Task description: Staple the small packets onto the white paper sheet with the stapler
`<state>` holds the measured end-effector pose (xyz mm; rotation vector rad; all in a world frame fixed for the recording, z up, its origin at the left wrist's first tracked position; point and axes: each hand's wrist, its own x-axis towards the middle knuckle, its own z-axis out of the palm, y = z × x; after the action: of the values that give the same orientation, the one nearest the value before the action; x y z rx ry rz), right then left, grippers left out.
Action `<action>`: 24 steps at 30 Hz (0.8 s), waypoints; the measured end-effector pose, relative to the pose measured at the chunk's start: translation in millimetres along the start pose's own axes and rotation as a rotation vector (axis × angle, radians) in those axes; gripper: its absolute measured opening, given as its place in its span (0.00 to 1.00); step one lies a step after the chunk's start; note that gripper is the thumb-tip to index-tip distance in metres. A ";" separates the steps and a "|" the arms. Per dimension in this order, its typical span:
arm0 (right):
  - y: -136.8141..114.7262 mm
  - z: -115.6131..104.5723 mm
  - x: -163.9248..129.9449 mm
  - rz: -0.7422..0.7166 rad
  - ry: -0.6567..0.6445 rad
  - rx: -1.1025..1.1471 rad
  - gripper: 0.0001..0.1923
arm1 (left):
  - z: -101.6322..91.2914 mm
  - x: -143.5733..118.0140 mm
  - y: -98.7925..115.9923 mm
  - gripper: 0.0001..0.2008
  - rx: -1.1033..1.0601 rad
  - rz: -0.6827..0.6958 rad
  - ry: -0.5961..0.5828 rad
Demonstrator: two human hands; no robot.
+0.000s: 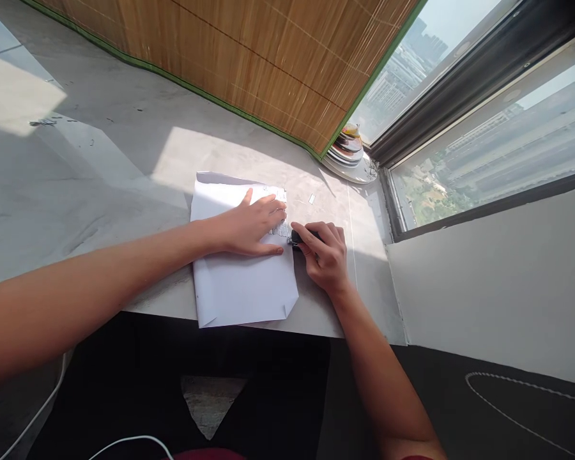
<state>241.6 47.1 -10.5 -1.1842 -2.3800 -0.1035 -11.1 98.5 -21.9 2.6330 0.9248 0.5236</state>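
Left hand point(252, 225) lies flat, palm down, fingers spread a little, pressing on the white sheet of folded paper point(242, 281). Fingertips reach the sheet's far right edge, where a strip of small silvery marks point(282, 229), too small to identify, runs along the paper. Left hand holds nothing; it just pins the sheet.

Right hand point(324, 252) sits just beside the left, off the paper's right edge, curled around a small black handheld tool point(301, 237). Forefinger stretched along the top of it, other fingers closed under. Tool's tip touches the paper edge right by the left fingertips. What kind of tool it is, cannot tell; mostly hidden by the fingers.

Paper rests on the pale grey tabletop point(124, 147), its near edge close to the tabletop's near rim, corners folded in at the lower end. Sun patch falls across the sheet and the tabletop beyond the left hand.

Beyond the right hand, a tiny pale scrap point(311, 199) lies on the tabletop, apart from the paper. Further out the same way, a stack of plates with coloured rims point(347, 156) stands in the corner by the window point(483, 147).

Beyond both hands, a brown bamboo blind with green edging point(268, 57) hangs down to the tabletop. Below the forearms, a white cable point(129, 441) loops over a dark floor.
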 end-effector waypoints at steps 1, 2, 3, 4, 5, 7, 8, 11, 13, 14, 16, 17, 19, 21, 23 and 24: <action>-0.5 -0.4 0.3 -0.001 -0.003 -0.003 0.26 | 0.1 0.1 0.0 0.35 0.001 0.001 0.003; -1.0 -0.8 0.6 -0.003 -0.005 -0.005 0.26 | 0.0 0.1 0.1 0.34 0.005 0.002 0.003; -1.6 -1.2 0.9 -0.004 -0.006 -0.007 0.26 | -0.3 0.2 0.3 0.34 0.009 0.001 0.002; -2.3 -1.7 1.3 -0.003 -0.007 -0.011 0.26 | -0.9 0.2 0.6 0.34 0.012 0.001 0.000; -3.2 -2.2 1.7 -0.003 -0.009 -0.019 0.26 | -1.5 0.2 1.0 0.34 0.013 0.000 -0.003; -5.5 -3.0 2.3 -0.003 -0.020 -0.048 0.26 | -3.1 0.1 1.8 0.33 0.011 0.000 -0.009; -7.1 -3.3 2.6 -0.002 -0.026 -0.069 0.27 | -3.9 0.1 2.1 0.33 0.012 -0.001 -0.014; -12.9 -2.4 3.0 -0.014 -0.057 -0.145 0.27 | -5.7 -0.1 2.4 0.32 0.021 -0.003 -0.030; -16.3 -0.8 2.8 -0.028 -0.075 -0.186 0.26 | -6.4 -0.2 1.8 0.32 0.023 -0.004 -0.036; -17.3 0.2 2.6 -0.034 -0.081 -0.197 0.26 | -6.7 -0.3 1.3 0.32 0.021 -0.004 -0.037; -16.6 1.7 2.1 -0.029 -0.074 -0.187 0.25 | -7.3 -0.2 -0.2 0.32 0.018 -0.001 -0.042; -14.8 2.0 1.8 -0.018 -0.063 -0.166 0.25 | -7.6 0.0 -0.9 0.32 0.017 0.002 -0.045; -8.5 2.0 1.4 0.030 -0.018 -0.116 0.23 | -8.4 0.3 -2.4 0.33 0.019 0.010 -0.052; 0.2 1.4 1.5 0.103 0.040 -0.083 0.21 | -9.2 0.7 -3.4 0.33 0.022 0.014 -0.056; 9.3 1.2 2.0 0.195 0.102 -0.077 0.20 | -10.1 1.0 -4.2 0.33 0.024 0.012 -0.061; 13.6 1.5 2.3 0.244 0.134 -0.076 0.20 | -10.7 1.1 -4.6 0.33 0.024 0.011 -0.066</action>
<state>250.3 57.7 -12.7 -1.4461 -2.1159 -0.1884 -17.4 104.2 -14.0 2.6610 0.9030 0.4282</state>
